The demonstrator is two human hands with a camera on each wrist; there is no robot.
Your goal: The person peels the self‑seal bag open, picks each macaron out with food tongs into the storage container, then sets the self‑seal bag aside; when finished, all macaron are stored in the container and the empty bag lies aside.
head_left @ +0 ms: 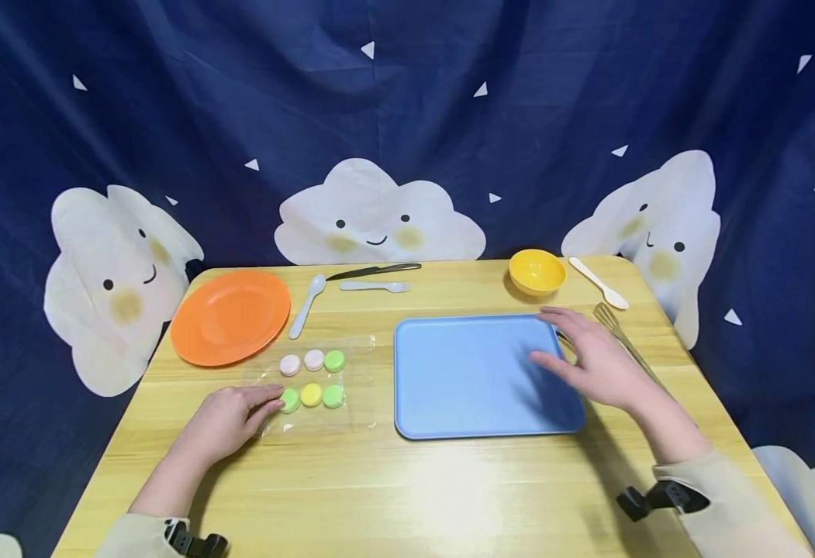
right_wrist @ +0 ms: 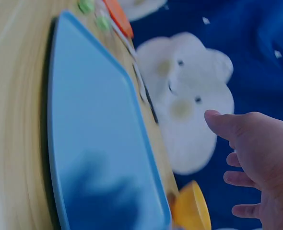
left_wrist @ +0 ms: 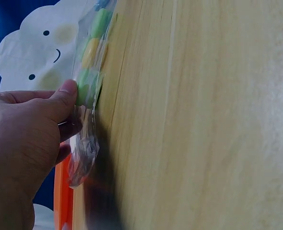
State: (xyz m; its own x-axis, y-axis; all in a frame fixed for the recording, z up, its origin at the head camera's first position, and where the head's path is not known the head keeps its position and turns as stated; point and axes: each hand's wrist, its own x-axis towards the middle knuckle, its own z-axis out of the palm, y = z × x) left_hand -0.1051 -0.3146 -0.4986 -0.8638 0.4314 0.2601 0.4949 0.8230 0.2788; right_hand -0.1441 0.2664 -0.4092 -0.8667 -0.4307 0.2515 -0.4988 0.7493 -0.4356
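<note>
Six pastel rounds (head_left: 312,394) lie in a clear packet (head_left: 362,411) left of the blue tray (head_left: 463,380), the left hand (head_left: 229,418) pinching the packet at the near-left one, probably for firmer purchase than loose film, while the right hand (head_left: 599,360) hangs with empty, spread fingers over the tray's right edge.

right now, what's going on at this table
A person's left hand pinches the left side of a clear packet with six round pieces in it. Their right hand hovers over the right end of a blue tray, holding nothing. The packet lies left of the tray, with an orange plate behind it.
</note>
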